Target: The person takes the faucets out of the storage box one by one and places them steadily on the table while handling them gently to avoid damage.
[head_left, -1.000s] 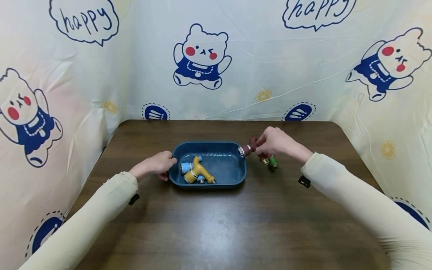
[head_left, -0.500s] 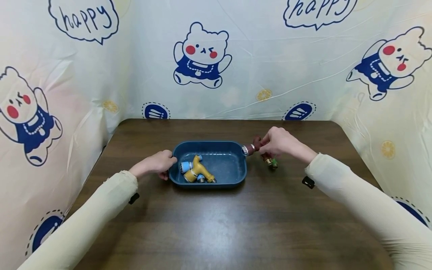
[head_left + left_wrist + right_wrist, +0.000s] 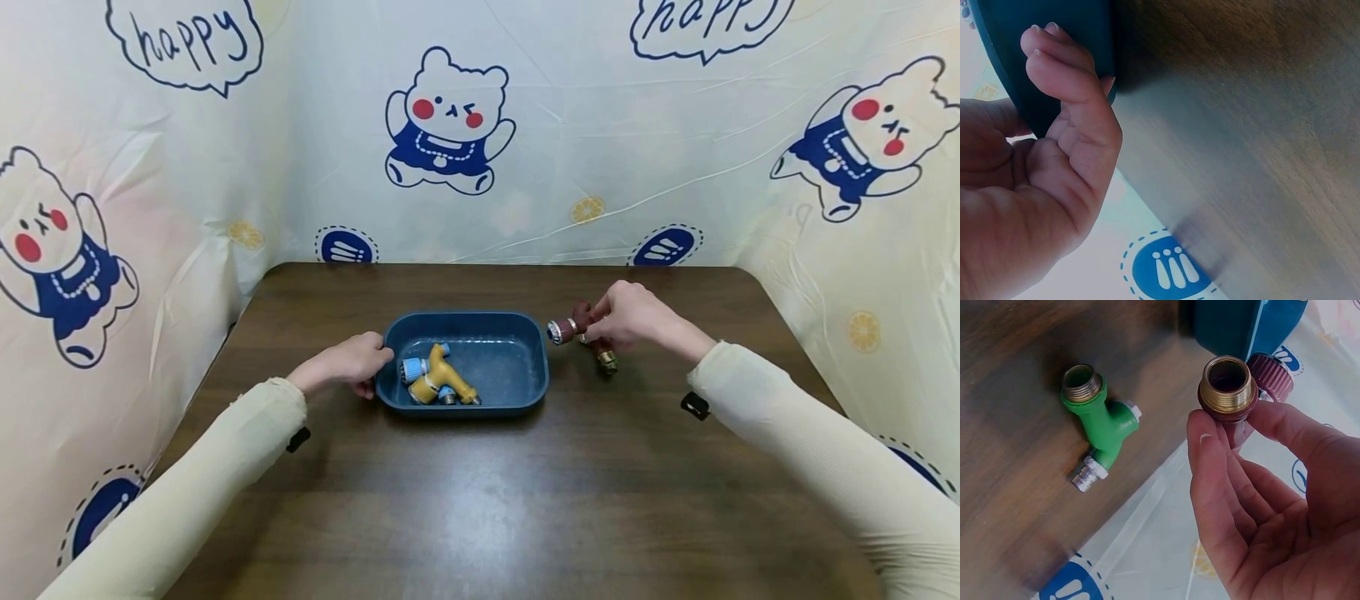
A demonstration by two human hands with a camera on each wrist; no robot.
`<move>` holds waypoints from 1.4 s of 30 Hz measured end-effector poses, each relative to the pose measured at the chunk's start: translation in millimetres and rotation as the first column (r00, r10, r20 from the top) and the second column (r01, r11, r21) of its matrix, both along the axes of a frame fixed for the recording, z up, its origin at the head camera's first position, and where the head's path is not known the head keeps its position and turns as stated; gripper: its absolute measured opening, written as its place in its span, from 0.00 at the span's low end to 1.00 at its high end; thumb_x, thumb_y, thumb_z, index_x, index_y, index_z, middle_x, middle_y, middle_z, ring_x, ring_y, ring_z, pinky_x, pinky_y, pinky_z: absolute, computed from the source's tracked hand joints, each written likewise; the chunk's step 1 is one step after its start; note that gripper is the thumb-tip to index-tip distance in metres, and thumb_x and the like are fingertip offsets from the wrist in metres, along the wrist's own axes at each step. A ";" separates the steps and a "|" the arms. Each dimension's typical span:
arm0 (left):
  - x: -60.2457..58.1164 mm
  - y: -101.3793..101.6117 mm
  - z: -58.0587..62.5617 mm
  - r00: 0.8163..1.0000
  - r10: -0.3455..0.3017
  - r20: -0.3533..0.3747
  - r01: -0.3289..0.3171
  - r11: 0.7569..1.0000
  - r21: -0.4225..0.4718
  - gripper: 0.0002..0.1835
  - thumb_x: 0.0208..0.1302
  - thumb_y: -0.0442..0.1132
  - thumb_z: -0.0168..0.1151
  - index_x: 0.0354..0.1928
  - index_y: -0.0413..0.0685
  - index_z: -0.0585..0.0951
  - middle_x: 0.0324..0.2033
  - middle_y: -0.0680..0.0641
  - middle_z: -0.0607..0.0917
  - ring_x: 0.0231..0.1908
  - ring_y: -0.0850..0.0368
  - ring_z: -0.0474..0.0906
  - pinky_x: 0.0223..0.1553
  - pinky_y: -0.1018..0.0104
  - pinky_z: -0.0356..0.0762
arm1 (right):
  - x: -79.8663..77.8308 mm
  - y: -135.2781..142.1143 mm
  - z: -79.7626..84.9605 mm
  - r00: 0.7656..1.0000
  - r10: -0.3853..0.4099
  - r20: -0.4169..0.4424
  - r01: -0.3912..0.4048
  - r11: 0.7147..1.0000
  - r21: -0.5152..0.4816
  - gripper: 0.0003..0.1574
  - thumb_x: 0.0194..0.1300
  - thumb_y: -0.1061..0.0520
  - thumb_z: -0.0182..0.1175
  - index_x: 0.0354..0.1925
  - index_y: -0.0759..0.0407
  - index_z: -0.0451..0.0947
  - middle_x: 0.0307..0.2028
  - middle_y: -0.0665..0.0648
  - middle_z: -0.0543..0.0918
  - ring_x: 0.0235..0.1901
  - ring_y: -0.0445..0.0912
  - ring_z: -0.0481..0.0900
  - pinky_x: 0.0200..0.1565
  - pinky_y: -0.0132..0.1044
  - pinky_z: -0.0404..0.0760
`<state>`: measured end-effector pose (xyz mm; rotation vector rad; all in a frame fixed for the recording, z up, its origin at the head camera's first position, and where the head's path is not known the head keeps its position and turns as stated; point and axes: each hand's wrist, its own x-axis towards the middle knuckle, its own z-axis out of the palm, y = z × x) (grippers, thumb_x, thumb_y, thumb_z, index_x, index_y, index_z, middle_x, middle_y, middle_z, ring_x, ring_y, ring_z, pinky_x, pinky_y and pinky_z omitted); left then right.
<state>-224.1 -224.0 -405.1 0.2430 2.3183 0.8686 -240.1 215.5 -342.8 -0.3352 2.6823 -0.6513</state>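
Note:
My left hand (image 3: 351, 360) grips the left end of the dark blue tray (image 3: 506, 367); in the left wrist view its fingers curl against the tray's wall (image 3: 1085, 37). Inside the tray, toward the left, a yellow tap (image 3: 448, 379) lies across a light blue tap (image 3: 414, 371). My right hand (image 3: 633, 317) pinches a dark red tap (image 3: 564, 330) just right of the tray. In the right wrist view its brass threaded end (image 3: 1229, 394) faces the camera. A green tap (image 3: 1102, 428) lies on the table, mostly hidden behind the red one in the head view.
The brown wooden table (image 3: 465, 500) has rounded back corners. A printed cloth with bears (image 3: 450, 125) hangs behind it and along both sides. A small black clip-like piece (image 3: 695, 406) shows under the right sleeve, another (image 3: 297, 440) under the left.
My right hand has drifted right with the red tap, away from the tray's right rim, and the tap now covers most of the green one. My left hand and the tray stay in place.

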 end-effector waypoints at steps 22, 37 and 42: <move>-80.6 -58.4 -129.0 0.990 0.090 0.104 -0.100 0.991 0.093 0.18 0.81 0.47 0.51 0.50 0.35 0.75 0.30 0.30 0.85 0.25 0.34 0.87 0.26 0.42 0.88 | 1.6 18.8 -9.6 1.000 -0.027 0.008 0.027 0.999 -0.036 0.08 0.65 0.56 0.70 0.34 0.61 0.88 0.20 0.53 0.85 0.17 0.44 0.82 0.24 0.43 0.87; -58.4 -43.4 -96.9 0.996 0.063 0.064 -0.066 0.997 0.040 0.17 0.83 0.45 0.47 0.51 0.35 0.73 0.28 0.35 0.85 0.24 0.41 0.87 0.26 0.51 0.89 | 1.2 28.7 -11.3 0.996 -0.052 0.070 0.056 0.997 -0.059 0.09 0.67 0.56 0.70 0.37 0.62 0.88 0.22 0.54 0.85 0.22 0.48 0.85 0.25 0.41 0.87; -25.8 -17.7 -42.3 1.000 0.010 0.021 -0.009 1.000 -0.007 0.15 0.84 0.40 0.43 0.51 0.31 0.72 0.28 0.36 0.83 0.23 0.47 0.86 0.27 0.56 0.89 | 0.9 31.1 -12.5 0.996 -0.066 0.067 0.070 0.996 -0.058 0.09 0.67 0.56 0.70 0.39 0.62 0.88 0.22 0.54 0.85 0.21 0.47 0.84 0.25 0.40 0.87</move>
